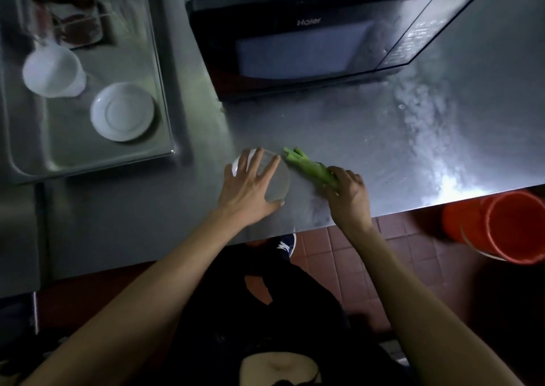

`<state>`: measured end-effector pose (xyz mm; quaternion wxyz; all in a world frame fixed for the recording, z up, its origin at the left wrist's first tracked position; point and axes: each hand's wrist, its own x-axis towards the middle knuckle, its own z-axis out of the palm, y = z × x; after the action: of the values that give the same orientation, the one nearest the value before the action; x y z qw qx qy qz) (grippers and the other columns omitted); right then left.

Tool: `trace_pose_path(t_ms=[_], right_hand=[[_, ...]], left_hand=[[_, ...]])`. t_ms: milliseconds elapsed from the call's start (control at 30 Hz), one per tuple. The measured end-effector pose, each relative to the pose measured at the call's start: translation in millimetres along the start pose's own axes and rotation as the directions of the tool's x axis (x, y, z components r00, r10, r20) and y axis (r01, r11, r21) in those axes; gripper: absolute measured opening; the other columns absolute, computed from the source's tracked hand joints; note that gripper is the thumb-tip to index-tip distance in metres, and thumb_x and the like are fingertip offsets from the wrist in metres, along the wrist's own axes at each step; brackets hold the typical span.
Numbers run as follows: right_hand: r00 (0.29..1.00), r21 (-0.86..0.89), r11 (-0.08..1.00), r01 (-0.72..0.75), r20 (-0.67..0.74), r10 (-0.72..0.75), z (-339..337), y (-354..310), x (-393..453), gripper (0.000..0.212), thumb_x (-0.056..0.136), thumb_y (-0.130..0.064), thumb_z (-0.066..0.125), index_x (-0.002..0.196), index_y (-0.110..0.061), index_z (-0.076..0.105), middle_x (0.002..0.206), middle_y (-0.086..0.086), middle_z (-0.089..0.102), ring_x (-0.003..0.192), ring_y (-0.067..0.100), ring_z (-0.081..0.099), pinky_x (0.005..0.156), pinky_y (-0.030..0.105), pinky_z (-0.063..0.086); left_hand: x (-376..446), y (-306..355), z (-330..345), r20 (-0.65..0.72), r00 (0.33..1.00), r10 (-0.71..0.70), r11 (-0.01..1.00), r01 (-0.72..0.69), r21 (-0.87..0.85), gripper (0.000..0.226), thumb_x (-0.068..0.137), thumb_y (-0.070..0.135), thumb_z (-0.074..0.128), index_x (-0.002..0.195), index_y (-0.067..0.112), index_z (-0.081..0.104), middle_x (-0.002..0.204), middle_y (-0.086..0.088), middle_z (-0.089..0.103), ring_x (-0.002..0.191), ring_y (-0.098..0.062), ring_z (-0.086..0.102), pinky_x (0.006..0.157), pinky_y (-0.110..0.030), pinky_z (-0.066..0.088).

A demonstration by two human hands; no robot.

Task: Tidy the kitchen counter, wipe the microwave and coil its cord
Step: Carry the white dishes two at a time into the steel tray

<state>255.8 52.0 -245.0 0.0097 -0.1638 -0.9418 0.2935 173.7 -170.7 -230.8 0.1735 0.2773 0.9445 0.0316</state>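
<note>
The microwave (324, 40) sits at twelve o'clock on a steel counter (383, 149), its dark door shut and facing the person, the keypad on its right side. Its top carries a few small crumbs near the upper edge. No cord shows.

At the centre of the view, near the counter's front edge, the left hand (250, 185) lies with fingers spread over a clear round lid or dish (280, 179); whether the palm presses on it cannot be told. Just beside it at three o'clock, the right hand (348, 191) curls its fingers around the thick end of a green vegetable stalk (306, 166), which lies on the counter with its split tips pointing to ten o'clock, nearly touching the clear dish.

The counter is brushed metal, streaked with a pale wet or soapy smear running from the microwave's right corner down towards four o'clock, where light glares off it.

At ten o'clock a steel sink (165, 96) is set into the counter. In it stand a white cup (53, 73) and a white saucer (122, 111), close together, with a dark-stained tray or board behind them, too blurred to make out.

Below the counter edge the floor (339, 253) is of reddish-brown tiles. An orange bucket (507, 226) stands on it at four o'clock, and a dark shoe (287, 244) shows at the edge at six.
</note>
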Motion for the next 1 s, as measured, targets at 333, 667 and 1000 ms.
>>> trace_pose_path(t_ms=[333, 667, 1000], right_hand=[[0.997, 0.057, 0.995, -0.083, -0.001, 0.083, -3, 12, -16, 0.033, 0.082, -0.002, 0.065, 0.114, -0.007, 0.067, 0.096, 0.014, 0.068, 0.085, 0.033, 0.057, 0.070, 0.041, 0.050], [1.000, 0.113, 0.994, -0.001, -0.002, 0.001, -6, -4, -8, 0.034, 0.081, -0.001, 0.066, 0.115, -0.007, 0.067, 0.097, 0.014, 0.068, 0.085, 0.031, 0.057, 0.069, 0.038, 0.050], [0.971, 0.197, 0.951, 0.237, -0.024, -0.237, -9, -73, 23, 0.034, 0.082, 0.000, 0.065, 0.115, -0.008, 0.067, 0.095, 0.013, 0.067, 0.083, 0.030, 0.059, 0.071, 0.039, 0.049]], left_hand=[[21, 12, 9, 0.145, 0.985, -0.097, 0.995, 0.094, 0.029, 0.115, 0.062, 0.075, 0.069, 0.153, 0.035, 0.012, 0.163, -0.009, -0.001, 0.148, -0.040, 0.000, 0.107, -0.071, 0.024], [4, 16, -1, 0.050, 0.988, -0.146, 0.989, 0.145, 0.030, 0.111, 0.059, 0.075, 0.068, 0.150, 0.036, 0.018, 0.156, -0.008, 0.013, 0.143, -0.038, 0.013, 0.101, -0.065, 0.035], [-38, 0, -40, -0.145, 0.960, -0.239, 0.971, 0.239, -0.018, 0.113, 0.057, 0.072, 0.070, 0.152, 0.038, 0.018, 0.158, -0.008, 0.013, 0.144, -0.038, 0.015, 0.103, -0.063, 0.036]])
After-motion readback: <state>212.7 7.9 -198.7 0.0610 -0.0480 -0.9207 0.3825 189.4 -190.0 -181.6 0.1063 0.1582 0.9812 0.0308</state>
